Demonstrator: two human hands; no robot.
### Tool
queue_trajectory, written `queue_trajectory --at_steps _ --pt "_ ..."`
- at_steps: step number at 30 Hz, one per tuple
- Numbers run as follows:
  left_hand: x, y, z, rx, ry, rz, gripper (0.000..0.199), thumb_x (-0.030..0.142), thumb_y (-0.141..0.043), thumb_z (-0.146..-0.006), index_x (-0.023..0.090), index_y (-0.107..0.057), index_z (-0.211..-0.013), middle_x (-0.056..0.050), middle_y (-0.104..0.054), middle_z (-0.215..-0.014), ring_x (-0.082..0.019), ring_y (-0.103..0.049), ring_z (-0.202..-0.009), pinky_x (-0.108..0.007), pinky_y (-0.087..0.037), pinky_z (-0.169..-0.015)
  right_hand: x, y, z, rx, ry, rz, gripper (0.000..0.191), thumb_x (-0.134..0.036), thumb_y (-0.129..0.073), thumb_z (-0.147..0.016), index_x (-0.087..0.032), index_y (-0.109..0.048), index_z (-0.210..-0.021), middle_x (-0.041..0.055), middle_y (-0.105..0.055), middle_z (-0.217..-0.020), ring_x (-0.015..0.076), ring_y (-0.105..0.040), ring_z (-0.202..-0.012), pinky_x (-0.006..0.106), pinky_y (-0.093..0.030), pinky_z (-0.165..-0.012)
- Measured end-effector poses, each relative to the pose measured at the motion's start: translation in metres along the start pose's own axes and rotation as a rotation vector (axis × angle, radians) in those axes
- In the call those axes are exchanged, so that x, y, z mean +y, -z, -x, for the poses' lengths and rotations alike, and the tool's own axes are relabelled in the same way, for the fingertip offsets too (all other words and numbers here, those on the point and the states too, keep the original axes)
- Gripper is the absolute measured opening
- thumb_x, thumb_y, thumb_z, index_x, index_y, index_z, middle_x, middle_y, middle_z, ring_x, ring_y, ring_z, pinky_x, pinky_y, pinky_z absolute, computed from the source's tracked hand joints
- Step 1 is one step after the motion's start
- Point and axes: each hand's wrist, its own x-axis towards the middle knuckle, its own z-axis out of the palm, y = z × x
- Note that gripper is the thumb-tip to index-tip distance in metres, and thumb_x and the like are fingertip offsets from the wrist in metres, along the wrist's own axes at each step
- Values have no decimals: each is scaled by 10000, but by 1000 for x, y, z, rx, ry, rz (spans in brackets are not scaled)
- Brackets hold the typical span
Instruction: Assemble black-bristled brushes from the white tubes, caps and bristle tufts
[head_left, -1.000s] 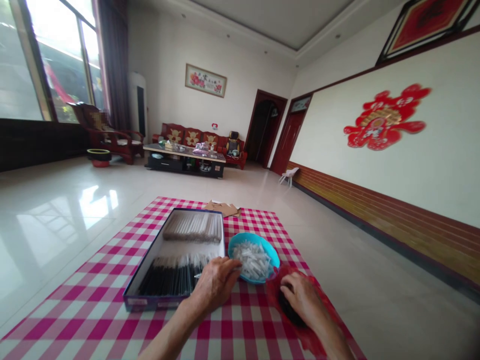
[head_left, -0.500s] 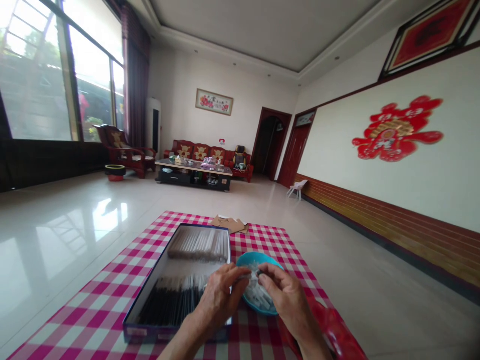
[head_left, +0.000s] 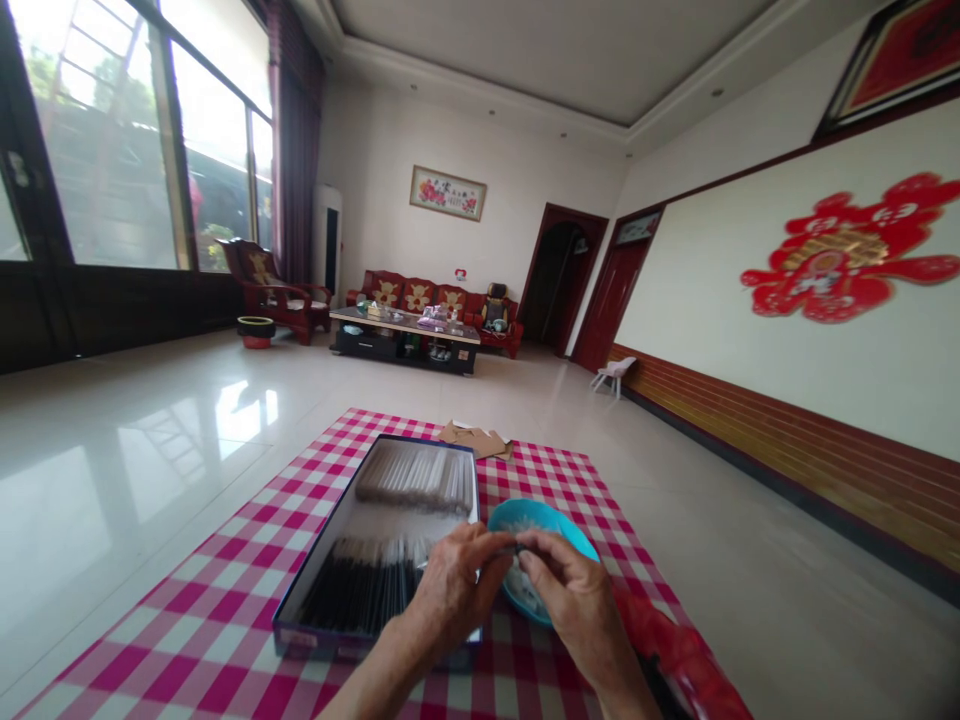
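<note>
My left hand (head_left: pixel 463 570) and my right hand (head_left: pixel 574 590) meet fingertip to fingertip over the near side of a turquoise bowl (head_left: pixel 581 535). Both are closed in a pinch. A small dark piece (head_left: pixel 517 548) shows between the fingertips, its ends covered. Small clear and whitish pieces (head_left: pixel 525 592) lie in the bowl. Left of it, my left wrist crosses the corner of a shallow dark-blue box (head_left: pixel 315 640). Clear slender tubes (head_left: pixel 420 480) fill its far end, and black sticks with clear ends (head_left: pixel 360 590) lie in the near end.
A pink-and-white checked cloth (head_left: pixel 225 590) covers the table. Flat brown cardboard pieces (head_left: pixel 476 440) lie beyond the box. Something shiny and red (head_left: pixel 675 640) sits beside my right forearm. Across the tiled floor stand a low table (head_left: pixel 401 340) and a red sofa (head_left: pixel 420 290).
My fingertips, a little apart before, have come together at the small dark piece. The whole view has shifted, so the table and room appear farther right.
</note>
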Motion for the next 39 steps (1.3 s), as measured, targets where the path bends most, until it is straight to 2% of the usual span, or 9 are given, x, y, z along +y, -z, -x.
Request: queue_trajectory --at_steps 4,8,12,19,25,30,32,36,39 --pt "-2 0 0 3 -4 -45 218 231 -478 -888 238 -656 -1013 -23 -596 -751 -141 -555 -697 -226 -410 -618 -1 -2 0 -8 41 35 182 -320 -597 -816 -219 -685 -939 47 -703 -925 204 -659 -868 290 -531 -792" --pt "-3 1 0 31 26 -2 199 231 -518 -864 214 -643 -1017 -31 -659 -834 -155 -597 -765 -253 -443 -699 -2 -2 1 -34 48 32 198 -324 -581 -828 -215 -682 -958 61 -696 -972 216 -650 -913 307 -524 -816" --pt "1 5 -1 13 93 30 112 230 -555 -842 201 -641 -907 -8 -672 -800 -148 -608 -741 -240 -441 -684 -4 0 0 -36 27 40 198 -350 -581 -824 -214 -682 -926 58 -699 -915 221 -650 -867 302 -529 -773" --pt "8 9 -1 -14 19 -1 90 201 -546 -847 192 -625 -888 -10 -654 -788 -150 -591 -755 -244 -421 -692 -13 6 1 -106 94 160 183 -349 -504 -878 -211 -624 -865 22 -654 -789 176 -615 -739 257 -498 -687" --pt "13 9 -1 -39 -6 -32 102 211 -518 -868 184 -616 -862 -14 -637 -773 -146 -575 -738 -245 -408 -684 -7 -9 2 -9 261 285 220 -284 -388 -930 -206 -547 -799 26 -583 -771 162 -562 -747 263 -446 -710" --pt "13 8 -1 -41 -1 -62 146 239 -493 -884 177 -612 -827 -18 -619 -731 -147 -564 -705 -247 -402 -661 -3 -15 3 75 208 334 331 -328 -377 -937 -220 -487 -643 -2 -515 -615 148 -509 -589 264 -410 -599" --pt "12 8 -1 -35 9 -63 133 237 -498 -878 181 -616 -852 -20 -627 -746 -150 -571 -710 -247 -406 -663 -7 -11 4 50 165 294 335 -337 -345 -945 -223 -502 -672 2 -532 -630 152 -519 -598 262 -418 -592" --pt "9 10 -2 -27 34 -55 119 208 -505 -865 186 -621 -875 -26 -646 -785 -157 -590 -748 -253 -416 -690 -16 -1 4 -41 137 206 178 -333 -416 -915 -224 -556 -898 26 -611 -838 177 -581 -787 267 -464 -717" --pt "10 11 -2 -23 35 -60 119 210 -508 -861 187 -624 -872 -27 -649 -783 -157 -590 -745 -255 -418 -688 -18 2 3 -94 154 216 138 -318 -459 -889 -219 -554 -908 26 -613 -864 182 -583 -821 272 -471 -744"
